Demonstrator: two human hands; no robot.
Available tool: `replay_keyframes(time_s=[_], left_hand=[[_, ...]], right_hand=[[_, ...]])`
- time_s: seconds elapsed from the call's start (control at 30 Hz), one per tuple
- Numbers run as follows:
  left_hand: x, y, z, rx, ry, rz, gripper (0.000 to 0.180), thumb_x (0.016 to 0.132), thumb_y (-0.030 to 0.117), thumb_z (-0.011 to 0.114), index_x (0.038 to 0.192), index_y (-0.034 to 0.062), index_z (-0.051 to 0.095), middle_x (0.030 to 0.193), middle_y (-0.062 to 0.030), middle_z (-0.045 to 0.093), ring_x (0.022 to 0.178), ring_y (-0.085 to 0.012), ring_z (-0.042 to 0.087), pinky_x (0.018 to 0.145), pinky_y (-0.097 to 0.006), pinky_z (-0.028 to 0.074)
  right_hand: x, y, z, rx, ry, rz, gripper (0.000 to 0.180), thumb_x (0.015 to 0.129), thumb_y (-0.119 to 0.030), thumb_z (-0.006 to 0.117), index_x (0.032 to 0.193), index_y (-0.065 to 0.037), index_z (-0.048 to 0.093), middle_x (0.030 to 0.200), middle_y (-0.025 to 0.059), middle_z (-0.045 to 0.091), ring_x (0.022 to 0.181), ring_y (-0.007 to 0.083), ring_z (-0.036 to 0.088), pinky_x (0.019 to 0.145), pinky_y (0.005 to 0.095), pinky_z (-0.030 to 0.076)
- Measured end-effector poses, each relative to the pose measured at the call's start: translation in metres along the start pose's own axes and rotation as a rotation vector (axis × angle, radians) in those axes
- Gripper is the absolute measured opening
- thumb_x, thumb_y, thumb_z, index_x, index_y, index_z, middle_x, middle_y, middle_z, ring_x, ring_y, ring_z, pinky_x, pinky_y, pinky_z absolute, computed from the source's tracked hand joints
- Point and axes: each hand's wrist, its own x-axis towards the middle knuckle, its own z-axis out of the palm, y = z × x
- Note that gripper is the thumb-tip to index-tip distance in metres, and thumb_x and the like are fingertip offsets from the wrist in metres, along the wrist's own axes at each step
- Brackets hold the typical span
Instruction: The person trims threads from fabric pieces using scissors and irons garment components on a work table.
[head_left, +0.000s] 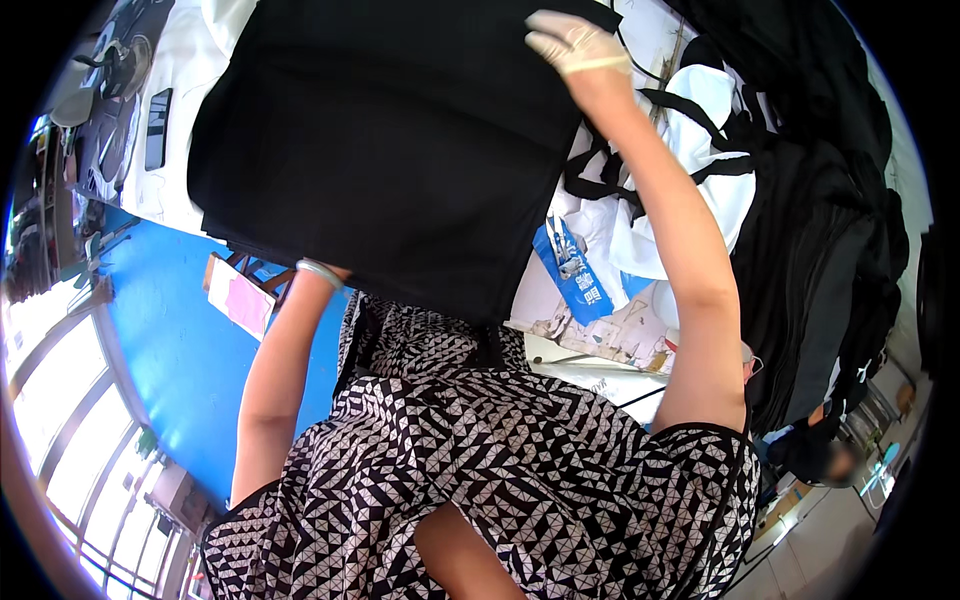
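Observation:
A large piece of black fabric (390, 140) lies across the table and hangs past its near edge toward my lap. My left hand (338, 271) reaches beneath the fabric's near left edge; its fingers are hidden by the cloth. A pale bracelet (321, 272) circles that wrist. At the far right part of the cloth, my right hand (580, 45), in a thin whitish glove, rests over the fabric with its fingers stretched out. Below the near left corner, further dark layers (225, 240) show at the edge.
Right of the fabric lie white cloth with black straps (690, 130) and a blue packet (572, 272). A tall heap of black fabric (820, 220) stands at the far right. On the table's left are a dark phone-like slab (158, 128) and a machine part (125, 65). Someone sits at lower right.

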Motion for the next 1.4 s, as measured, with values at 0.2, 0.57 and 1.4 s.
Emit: replay_keyframes(time_s=[0.2,0.57,1.4], left_hand=[[-0.028,0.105,0.013,-0.099,-0.336,0.719,0.049,0.085,0.020,0.065,0.133,0.0180,0.056,0.140,-0.0127,0.050,0.127,-0.0307,0.049,0.107,-0.043,0.037],[-0.070,0.045,-0.027,-1.248,0.086,-0.255,0.029,0.096,0.015,0.054,0.079,-0.0049,0.065,0.071,-0.0093,0.065,0.061,-0.0137,0.064,0.057,-0.025,0.051],[-0.016,0.094,-0.036,-0.642,0.131,0.187,0.020,0.087,0.013,0.064,0.103,0.0012,0.069,0.107,-0.0154,0.067,0.104,-0.0295,0.064,0.088,-0.039,0.051]], right_hand=[[-0.014,0.090,0.039,-0.641,0.125,-0.165,0.033,0.092,-0.032,0.057,0.115,-0.011,0.068,0.121,0.0071,0.065,0.108,0.0262,0.063,0.093,0.0354,0.048],[-0.015,-0.045,-0.011,0.120,-0.199,-0.420,0.019,0.086,-0.028,0.065,0.095,-0.014,0.073,0.102,0.0029,0.070,0.097,0.0233,0.066,0.084,0.0331,0.052],[-0.014,0.071,0.049,-0.498,-0.002,0.090,0.046,0.091,-0.030,0.058,0.132,-0.011,0.055,0.138,0.0081,0.053,0.129,0.0254,0.049,0.110,0.0471,0.030]])
